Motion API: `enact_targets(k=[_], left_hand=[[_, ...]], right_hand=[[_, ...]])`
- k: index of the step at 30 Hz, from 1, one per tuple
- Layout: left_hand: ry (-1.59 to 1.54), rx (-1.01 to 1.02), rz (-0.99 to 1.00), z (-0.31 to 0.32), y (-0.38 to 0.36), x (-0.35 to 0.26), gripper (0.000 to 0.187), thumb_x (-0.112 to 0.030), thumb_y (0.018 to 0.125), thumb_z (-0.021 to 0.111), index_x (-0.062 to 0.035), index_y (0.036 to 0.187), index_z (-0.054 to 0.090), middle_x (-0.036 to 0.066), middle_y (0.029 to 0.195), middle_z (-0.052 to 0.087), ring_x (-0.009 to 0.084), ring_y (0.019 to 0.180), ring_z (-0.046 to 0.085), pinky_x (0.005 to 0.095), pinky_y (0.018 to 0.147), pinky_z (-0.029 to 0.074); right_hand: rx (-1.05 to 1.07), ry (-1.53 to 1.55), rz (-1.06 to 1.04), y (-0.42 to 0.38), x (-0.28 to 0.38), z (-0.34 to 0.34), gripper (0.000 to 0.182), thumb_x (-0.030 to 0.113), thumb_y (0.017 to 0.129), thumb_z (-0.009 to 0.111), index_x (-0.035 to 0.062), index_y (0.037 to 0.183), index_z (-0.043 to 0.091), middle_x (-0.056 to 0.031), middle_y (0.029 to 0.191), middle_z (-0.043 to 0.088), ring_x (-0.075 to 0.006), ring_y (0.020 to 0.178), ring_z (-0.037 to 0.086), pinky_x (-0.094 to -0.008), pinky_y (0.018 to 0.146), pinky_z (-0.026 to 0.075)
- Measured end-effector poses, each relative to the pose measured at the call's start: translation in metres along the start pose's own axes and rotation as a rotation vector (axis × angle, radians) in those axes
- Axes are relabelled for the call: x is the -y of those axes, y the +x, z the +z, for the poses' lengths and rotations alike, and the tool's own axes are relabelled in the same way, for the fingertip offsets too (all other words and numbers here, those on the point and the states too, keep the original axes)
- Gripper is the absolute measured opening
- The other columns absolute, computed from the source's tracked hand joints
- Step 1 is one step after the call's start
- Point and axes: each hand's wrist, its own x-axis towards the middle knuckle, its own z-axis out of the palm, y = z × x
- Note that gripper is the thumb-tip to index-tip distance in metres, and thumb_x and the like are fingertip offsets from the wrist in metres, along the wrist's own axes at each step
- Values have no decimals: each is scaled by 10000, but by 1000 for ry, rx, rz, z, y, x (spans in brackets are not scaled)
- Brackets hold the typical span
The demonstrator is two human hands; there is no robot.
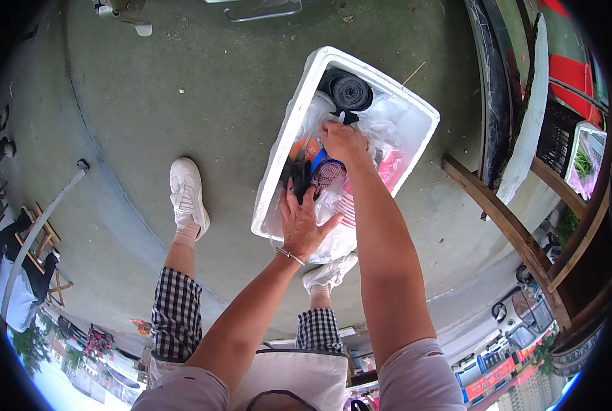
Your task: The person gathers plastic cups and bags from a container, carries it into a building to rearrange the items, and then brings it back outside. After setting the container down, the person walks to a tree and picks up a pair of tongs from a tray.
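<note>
Head view: the left hand (pixel 300 226) has its fingers spread, thumb well apart, fingertips at a black item (pixel 298 171); whether they grip it cannot be told. The right hand (pixel 346 142) reaches down with fingers bent among clear bags (pixel 381 116); its fingertips are partly hidden, so a pinch cannot be confirmed. A metal bangle (pixel 290 256) circles the left wrist.

Between and about the hands lie a blue strap (pixel 318 160), a checked item (pixel 329 174) and an orange item (pixel 311 148) bearing pale marks that cannot be read. Red-and-white stripes show on a striped item (pixel 348 207) beneath the right forearm; a pink item (pixel 390 166) lies to the right of that forearm. A dark roll (pixel 352 92) sits at the far end, just beyond the right hand.

All of these are inside a white foam box (pixel 287 133), which stands tilted across the view on the concrete floor (pixel 141 103), ahead of the person and near both white shoes (pixel 187 193). Farther out, right, are a wooden frame (pixel 501 222) and a black crate (pixel 557 140). At lower right, a red banner (pixel 491 379) carries pale marks, too small to read.
</note>
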Motion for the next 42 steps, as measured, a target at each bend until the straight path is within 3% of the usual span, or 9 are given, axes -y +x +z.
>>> enact_targets(k=[6,13,19,20,23,24,28,33,42], left_hand=[[6,7,68,5,7,12,911,-641,736,690,1,1322,419,280,1313,357,478,1245,271,594,1096,195],[18,71,27,-7,9,6,883,-563,737,721,-54,1381,396,321,1424,231,557,1278,247,590,1080,262],[11,-69,222,-101,17,-25,753,-231,751,742,-83,1404,398,240,1385,373,466,1202,403,515,1009,379],[15,-134,186,-107,26,-17,743,-191,748,726,-84,1406,397,225,1373,393,449,1218,396,506,1009,385],[-10,-175,35,-97,64,22,726,-140,741,684,-91,1406,397,225,1316,491,423,1196,474,468,990,429],[-56,26,-129,-92,80,30,726,-153,731,679,-92,1398,398,240,1274,534,426,1166,516,471,979,441],[6,334,-229,-85,106,49,693,-196,723,653,-86,1365,419,276,1137,628,450,1061,602,484,941,475],[-215,189,-218,-60,57,88,584,-138,711,626,-45,1273,497,263,1086,650,445,1041,608,485,926,481],[-750,252,-269,-153,-112,30,428,-65,794,710,39,1188,576,129,1084,670,221,944,649,348,802,521]], right_hand=[[91,35,61,-3,19,8,394,351,926,478,18,960,686,-231,1215,596,-407,1099,597,-471,959,473],[-598,425,-415,-131,15,-3,365,103,817,643,-21,1154,581,-250,1217,527,-436,1067,561,-457,951,460],[-764,577,53,-217,-7,23,693,72,745,736,14,1357,418,-241,1355,416,-408,1218,451,-474,1026,391],[-695,664,50,-224,-4,30,926,87,688,797,76,1463,288,-248,1437,324,-423,1279,370,-487,1043,365],[-594,384,204,-218,16,38,1020,70,627,814,125,1489,272,-214,1504,253,-430,1259,354,-482,1035,367],[-563,293,256,-212,21,39,1052,65,607,820,142,1498,266,-203,1526,230,-432,1252,348,-481,1032,367],[-588,344,-22,-182,46,42,1010,-7,570,763,111,1469,316,-193,1539,219,-426,1196,376,-478,1028,367],[-600,548,-225,-183,75,23,794,50,631,741,-3,1360,430,-217,1486,318,-441,1191,405,-473,1034,360],[-629,431,-522,-441,60,-109,391,33,756,691,41,1137,604,-124,1250,568,-304,1067,573,-388,891,481]])
